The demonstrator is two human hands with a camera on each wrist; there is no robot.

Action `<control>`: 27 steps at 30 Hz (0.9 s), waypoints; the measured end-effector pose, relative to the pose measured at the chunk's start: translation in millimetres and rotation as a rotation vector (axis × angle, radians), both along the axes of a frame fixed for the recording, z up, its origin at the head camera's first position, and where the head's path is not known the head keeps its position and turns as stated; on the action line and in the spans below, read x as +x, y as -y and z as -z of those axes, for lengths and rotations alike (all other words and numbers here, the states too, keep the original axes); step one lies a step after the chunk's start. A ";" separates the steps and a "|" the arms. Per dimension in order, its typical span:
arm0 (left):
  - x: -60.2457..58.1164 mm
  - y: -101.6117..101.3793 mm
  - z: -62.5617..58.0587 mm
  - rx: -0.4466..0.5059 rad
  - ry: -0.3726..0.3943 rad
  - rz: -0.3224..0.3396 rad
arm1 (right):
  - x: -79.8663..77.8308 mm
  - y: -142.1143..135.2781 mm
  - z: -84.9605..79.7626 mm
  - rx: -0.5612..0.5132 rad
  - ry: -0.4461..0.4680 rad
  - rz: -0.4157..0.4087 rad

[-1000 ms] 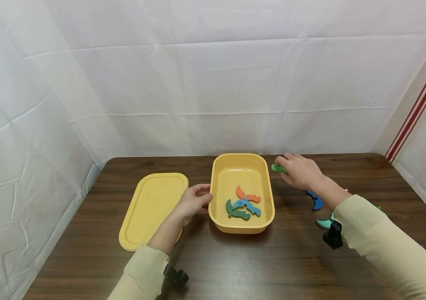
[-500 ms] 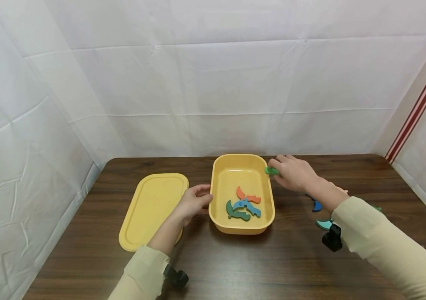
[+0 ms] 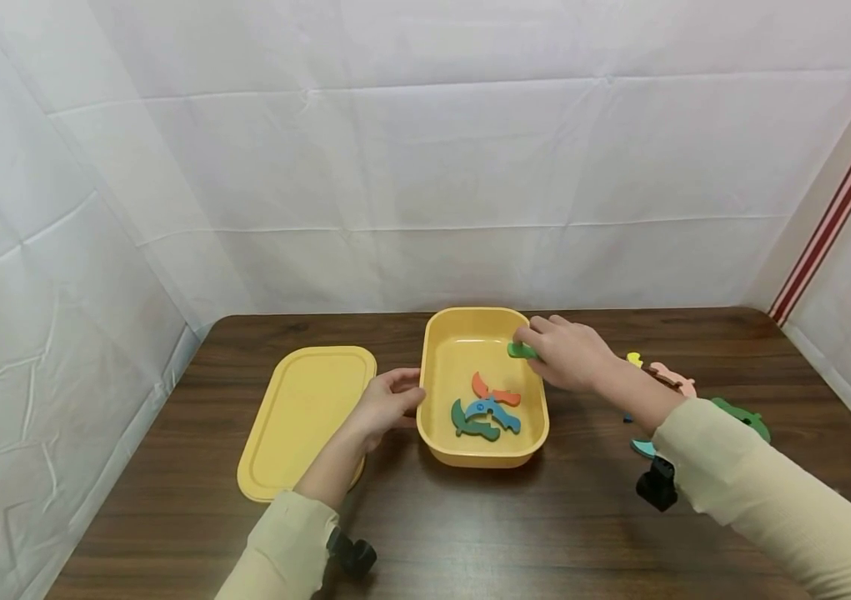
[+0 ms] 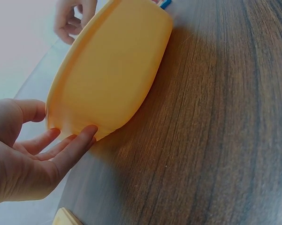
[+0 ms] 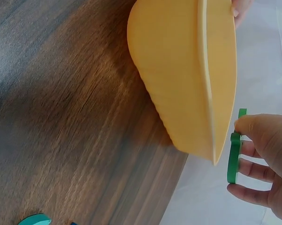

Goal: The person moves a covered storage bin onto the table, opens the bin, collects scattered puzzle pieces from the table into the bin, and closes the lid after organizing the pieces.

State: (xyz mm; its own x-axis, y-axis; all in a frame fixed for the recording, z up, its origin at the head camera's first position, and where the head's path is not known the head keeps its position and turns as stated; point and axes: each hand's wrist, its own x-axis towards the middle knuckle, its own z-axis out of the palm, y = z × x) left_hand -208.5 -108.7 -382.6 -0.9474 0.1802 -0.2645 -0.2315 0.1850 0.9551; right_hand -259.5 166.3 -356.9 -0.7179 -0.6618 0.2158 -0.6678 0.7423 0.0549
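Pieces (image 3: pixel 498 410) inside the yellow tub (image 3: pixel 481 459) show (head view only).

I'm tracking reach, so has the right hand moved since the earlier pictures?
Yes: in the head view, the right hand moved left, from beside the yellow container to partly over it.

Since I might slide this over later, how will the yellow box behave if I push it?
The yellow box would probably slide rather than tip, since it rests flat on the table. Its smooth walls look like stiff plastic, perhaps slippery to grip. The small pieces lie loose inside, so a jolt might shift them.
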 end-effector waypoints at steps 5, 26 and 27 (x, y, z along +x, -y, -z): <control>-4.3 1.3 6.9 0.010 0.007 0.001 | 2.3 5.3 1.3 0.009 -0.002 -0.014; -16.9 3.0 29.6 0.011 -0.006 -0.037 | 23.9 32.4 3.7 0.047 -0.051 -0.140; -16.6 3.1 29.0 0.015 -0.004 -0.036 | 25.0 33.2 3.7 0.047 -0.053 -0.148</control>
State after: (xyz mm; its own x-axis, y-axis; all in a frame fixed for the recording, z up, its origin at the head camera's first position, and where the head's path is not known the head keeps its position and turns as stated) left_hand -225.1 -111.9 -411.6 -0.9543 0.1502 -0.2584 -0.2340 0.1621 0.9586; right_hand -234.6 133.1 -360.6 -0.6005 -0.7697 0.2168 -0.7648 0.6320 0.1251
